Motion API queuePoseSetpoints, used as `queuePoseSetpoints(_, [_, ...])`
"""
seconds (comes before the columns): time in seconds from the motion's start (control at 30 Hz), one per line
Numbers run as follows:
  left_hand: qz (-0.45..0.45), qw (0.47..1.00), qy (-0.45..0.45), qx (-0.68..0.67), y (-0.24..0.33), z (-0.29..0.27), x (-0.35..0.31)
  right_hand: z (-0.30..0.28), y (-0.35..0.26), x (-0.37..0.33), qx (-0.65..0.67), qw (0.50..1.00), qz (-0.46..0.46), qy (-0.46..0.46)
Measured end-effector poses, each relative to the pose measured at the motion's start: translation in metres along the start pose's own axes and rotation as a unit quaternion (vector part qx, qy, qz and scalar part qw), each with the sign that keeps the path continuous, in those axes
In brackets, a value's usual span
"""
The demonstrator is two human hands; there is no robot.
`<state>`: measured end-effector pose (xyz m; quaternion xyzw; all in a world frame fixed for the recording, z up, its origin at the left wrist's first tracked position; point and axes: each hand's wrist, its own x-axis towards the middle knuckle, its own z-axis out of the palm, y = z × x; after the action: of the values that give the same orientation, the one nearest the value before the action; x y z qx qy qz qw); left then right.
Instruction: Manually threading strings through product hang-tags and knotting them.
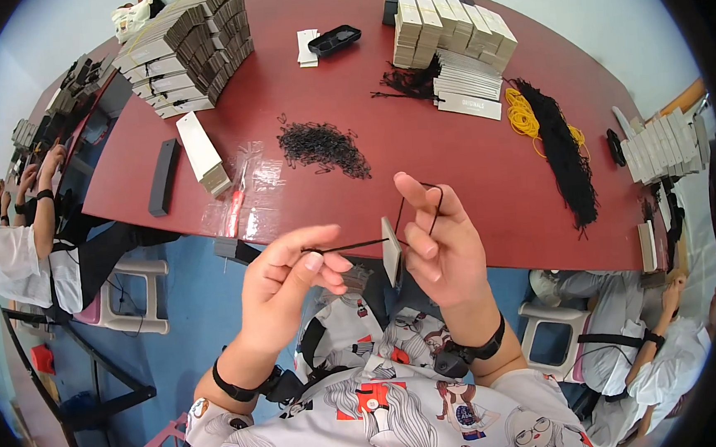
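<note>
A thin black cord (347, 247) runs taut between my two hands above the table's near edge. My left hand (278, 291) pinches one end of it between thumb and forefinger, the other fingers loosely bent. On my right hand (450, 254) the cord makes a loop around the raised fingers, which hold it spread. A pale hang tag (391, 252) hangs on the cord between the hands, close to the right palm and seen nearly edge-on. Beyond my hands lies a pile of small black pins (324, 149) on the red table (265, 205).
Stacked tags (184, 53) rise at the far left, with more tag bundles (452, 30) at the far right. A black cord bundle (556, 147) lies over yellow bands (523, 112). A tag stack (202, 154) stands beside a dark bar (164, 177). People sit at both sides.
</note>
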<state>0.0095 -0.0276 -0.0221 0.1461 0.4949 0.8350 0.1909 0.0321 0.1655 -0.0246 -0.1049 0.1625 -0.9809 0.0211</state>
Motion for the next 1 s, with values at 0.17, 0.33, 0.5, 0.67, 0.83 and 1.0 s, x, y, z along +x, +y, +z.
queuePoseSetpoints(0.17, [0.057,0.995,0.024,0.08,0.004,0.009,-0.001,0.019,0.0,-0.005,-0.401,0.915,-0.046,0.027])
queuePoseSetpoints(0.33, [0.043,0.991,-0.038,0.124,0.009,0.011,0.005,0.035,0.002,-0.005,-0.541,0.841,-0.018,0.004])
queuePoseSetpoints(0.5, [0.074,0.991,-0.056,0.098,0.007,0.008,0.015,0.045,-0.01,0.001,-0.489,0.872,-0.003,0.012])
queuePoseSetpoints(0.67, [-0.079,0.971,-0.221,0.054,0.0,0.008,0.033,0.052,-0.028,0.009,-0.429,0.897,0.105,-0.038])
queuePoseSetpoints(0.83, [-0.084,0.975,-0.17,0.114,-0.001,0.017,0.028,0.056,-0.056,0.016,-0.571,0.82,-0.009,0.028])
queuePoseSetpoints(1.0, [-0.127,0.965,-0.152,0.171,0.009,0.021,0.022,0.055,-0.079,0.032,-0.607,0.778,-0.159,0.031])
